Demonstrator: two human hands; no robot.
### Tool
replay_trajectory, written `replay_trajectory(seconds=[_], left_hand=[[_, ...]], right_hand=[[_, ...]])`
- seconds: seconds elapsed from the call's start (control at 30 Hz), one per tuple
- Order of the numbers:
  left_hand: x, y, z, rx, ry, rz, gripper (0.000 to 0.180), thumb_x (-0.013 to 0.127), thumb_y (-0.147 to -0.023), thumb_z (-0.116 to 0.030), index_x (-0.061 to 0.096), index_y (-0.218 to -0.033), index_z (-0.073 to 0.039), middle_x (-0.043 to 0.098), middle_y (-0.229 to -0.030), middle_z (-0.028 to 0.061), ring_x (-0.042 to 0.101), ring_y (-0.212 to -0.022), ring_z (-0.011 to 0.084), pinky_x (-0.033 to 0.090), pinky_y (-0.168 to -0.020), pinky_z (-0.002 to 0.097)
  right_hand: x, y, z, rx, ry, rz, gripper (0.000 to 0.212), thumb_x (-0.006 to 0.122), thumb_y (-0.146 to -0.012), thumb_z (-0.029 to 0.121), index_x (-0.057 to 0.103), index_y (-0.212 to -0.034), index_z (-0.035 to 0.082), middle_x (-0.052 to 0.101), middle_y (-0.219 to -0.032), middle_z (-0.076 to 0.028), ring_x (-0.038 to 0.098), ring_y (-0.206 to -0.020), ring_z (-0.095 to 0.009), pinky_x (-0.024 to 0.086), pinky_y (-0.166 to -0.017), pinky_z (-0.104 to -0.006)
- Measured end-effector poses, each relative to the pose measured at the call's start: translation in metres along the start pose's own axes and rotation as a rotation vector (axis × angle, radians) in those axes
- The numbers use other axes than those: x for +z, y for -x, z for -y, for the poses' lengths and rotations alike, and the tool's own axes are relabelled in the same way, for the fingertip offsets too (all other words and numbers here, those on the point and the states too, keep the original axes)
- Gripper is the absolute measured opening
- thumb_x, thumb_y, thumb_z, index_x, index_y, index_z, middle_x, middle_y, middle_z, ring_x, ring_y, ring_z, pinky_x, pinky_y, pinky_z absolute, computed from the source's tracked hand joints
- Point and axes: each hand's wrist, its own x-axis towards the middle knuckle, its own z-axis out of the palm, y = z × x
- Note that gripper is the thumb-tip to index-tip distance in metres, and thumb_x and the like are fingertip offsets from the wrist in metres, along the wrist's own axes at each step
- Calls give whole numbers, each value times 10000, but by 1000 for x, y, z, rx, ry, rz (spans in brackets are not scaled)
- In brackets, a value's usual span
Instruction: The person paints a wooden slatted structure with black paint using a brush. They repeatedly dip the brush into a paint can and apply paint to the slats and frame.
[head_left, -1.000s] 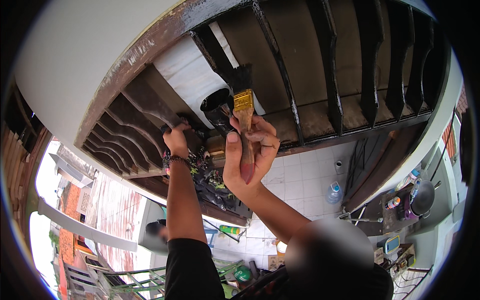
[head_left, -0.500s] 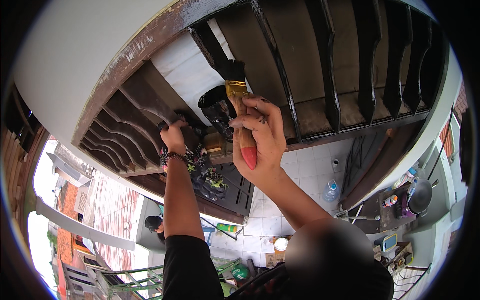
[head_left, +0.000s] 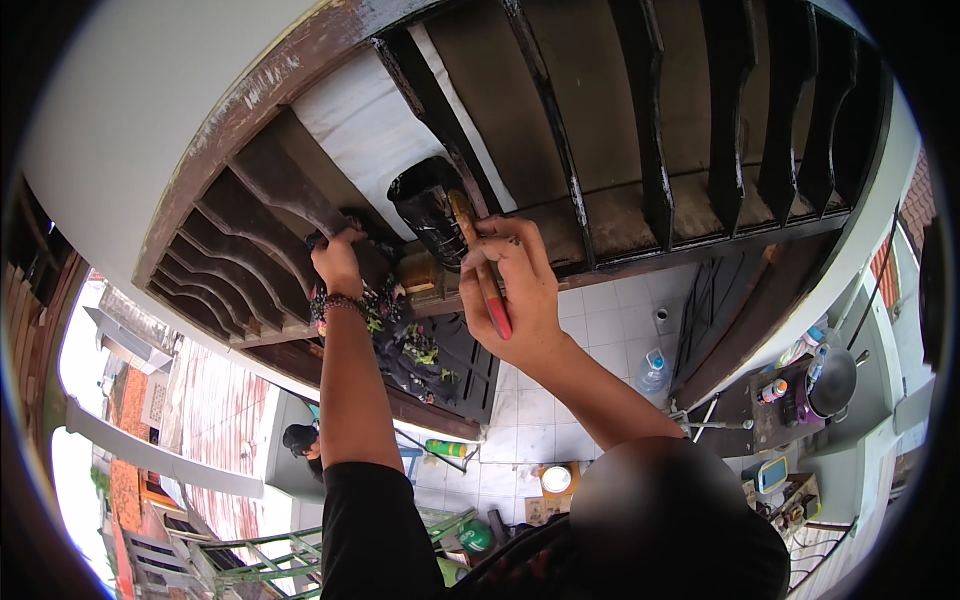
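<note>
My right hand (head_left: 517, 285) is closed round a paintbrush (head_left: 483, 268) with a wooden handle and a red end. The brush's metal band and bristle end lie against the side of a black, paint-smeared cup (head_left: 428, 212); the bristles barely show. Above the cup runs a slat (head_left: 435, 105) coated glossy black. My left hand (head_left: 338, 262), with a beaded bracelet, is closed on the lower end of a dull brown wooden slat (head_left: 285, 187). A dark floral cloth (head_left: 385, 325) hangs beside and below that hand.
Several black slats (head_left: 645, 120) continue to the right in the curved wooden frame (head_left: 290, 65). White sheeting (head_left: 360, 125) shows behind the slats. Far below are a tiled floor (head_left: 600, 350), a water bottle (head_left: 653, 372), a wok (head_left: 832, 382), a green metal ladder (head_left: 300, 555) and a person (head_left: 302, 440).
My right hand has brought the brush down from the slat to beside the cup, and the brush is turned more edge-on. My left hand stays at the brown slat.
</note>
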Motion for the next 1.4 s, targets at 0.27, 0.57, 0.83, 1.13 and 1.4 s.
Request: replay_trajectory(seconds=[0.27, 0.57, 0.83, 1.13, 1.4], left_hand=[[2, 3, 1, 19, 15, 15, 203, 669, -674, 14, 679, -861, 91, 690, -806, 143, 671, -680, 259, 543, -628, 363], [5, 6, -7, -33, 5, 13, 198, 665, -679, 19, 678, -863, 90, 687, -801, 141, 672, -667, 251, 538, -598, 360], [4, 10, -8, -25, -38, 7, 185, 671, -687, -9, 696, -853, 67, 694, -805, 124, 658, -650, 227, 537, -601, 345], [0, 10, -7, -6, -110, -31, 211, 673, -727, -74, 713, -876, 69, 697, -760, 122, 663, -637, 210, 538, -599, 330], [2, 14, -10, -38, -70, -31, 220, 663, -692, -32, 680, -877, 85, 689, -793, 144, 677, -661, 249, 526, -614, 359]], right_hand=[[-7, 0, -18, -70, 98, 159, 360, 662, -736, -81, 552, -1046, 64, 521, -1156, -204, 585, -1016, -386, 517, -810, -436], [-22, 0, -25, -116, 249, 343, 352, 675, -757, -87, 574, -1057, 67, 519, -1205, -167, 567, -1072, -389, 524, -838, -439], [-31, -26, -30, -264, 353, 439, 328, 703, -732, -47, 587, -1016, 68, 544, -1171, -158, 588, -1037, -361, 540, -818, -428], [-72, -95, -8, 501, -220, 874, 128, 698, -785, 40, 623, -888, 34, 693, -856, -53, 672, -762, -133, 524, -669, -280], [-70, -110, -26, 172, -145, 621, 158, 675, -863, -100, 594, -977, -27, 625, -1021, -85, 661, -924, -151, 590, -788, -289]])
